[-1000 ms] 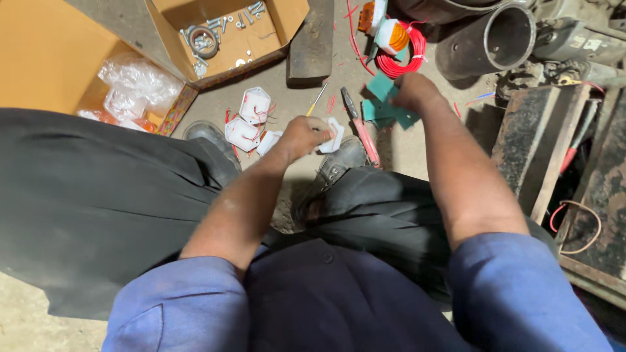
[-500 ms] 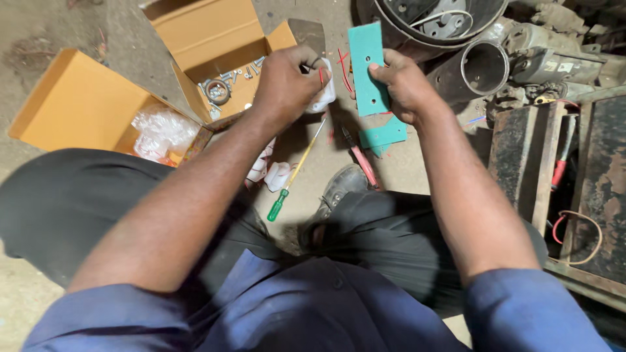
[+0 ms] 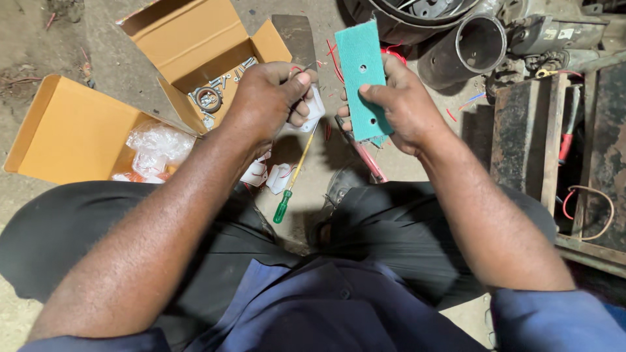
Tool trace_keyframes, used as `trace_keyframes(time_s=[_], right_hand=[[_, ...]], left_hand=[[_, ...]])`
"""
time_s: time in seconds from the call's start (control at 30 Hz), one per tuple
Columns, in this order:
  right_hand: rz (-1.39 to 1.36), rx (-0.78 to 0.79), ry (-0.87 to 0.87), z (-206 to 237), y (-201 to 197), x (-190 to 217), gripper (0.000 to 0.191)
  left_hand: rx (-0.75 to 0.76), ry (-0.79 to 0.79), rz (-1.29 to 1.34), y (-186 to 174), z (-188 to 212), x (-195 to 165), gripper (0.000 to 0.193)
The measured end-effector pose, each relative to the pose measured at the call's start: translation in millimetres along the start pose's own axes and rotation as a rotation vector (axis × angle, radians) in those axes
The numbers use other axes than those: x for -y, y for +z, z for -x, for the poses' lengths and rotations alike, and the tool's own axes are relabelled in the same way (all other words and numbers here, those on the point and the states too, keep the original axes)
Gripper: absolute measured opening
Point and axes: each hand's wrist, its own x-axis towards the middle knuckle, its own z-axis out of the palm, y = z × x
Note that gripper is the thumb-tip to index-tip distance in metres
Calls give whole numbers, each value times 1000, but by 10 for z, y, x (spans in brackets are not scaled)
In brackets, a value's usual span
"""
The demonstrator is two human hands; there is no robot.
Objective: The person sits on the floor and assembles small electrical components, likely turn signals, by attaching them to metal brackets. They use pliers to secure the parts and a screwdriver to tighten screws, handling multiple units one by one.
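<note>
The person's right hand [image 3: 404, 107] is clamped on a flat green rectangular pad with two small holes [image 3: 364, 75], thumb across its lower face and fingers behind it, holding it upright in the air above the concrete floor [image 3: 313, 189]. The left hand [image 3: 270, 98] is closed around a small white plastic piece with a thin wire or metal part [image 3: 312, 104], just beside the pad's left edge. What exactly that small piece is cannot be told, since the fingers cover most of it.

The pad is gripped only at its lower half, so its top could flex or tip away if pressed from the side. The small piece sits deep in the left fingers; a loosened grip would likely drop it among the white packets [image 3: 270, 175] and the green-handled screwdriver [image 3: 293, 176] on the floor between the knees, where it would be hard to find. The open cardboard box of metal fittings [image 3: 195, 52] lies near the left elbow's sweep and could be knocked
</note>
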Motion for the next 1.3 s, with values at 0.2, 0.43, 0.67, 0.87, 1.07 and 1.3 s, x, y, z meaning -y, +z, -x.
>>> trace_keyframes(time_s=[0.2,0.43,0.67,0.87,1.07,1.3], right_hand=[[-17,8,16,-28,201,3,48],[51,65,1,-61,294,-6,49],[144,48,13,-77,262,-91,51],[169,100,-30,-95,254,-166,50],[121,90,18,-62,296,-142,48],[88,121,-38,-15,330,-121,45]], left_hand=[[-76,300,-438,122,140,-46,17],[-73,316,-464,159,199,-112,17],[-33,201,-197,147,87,-5,13],[-61,117,-105,160,92,3,11],[-195,337,-571,164,194,-81,10],[-240,434,-799,252,255,-94,11]])
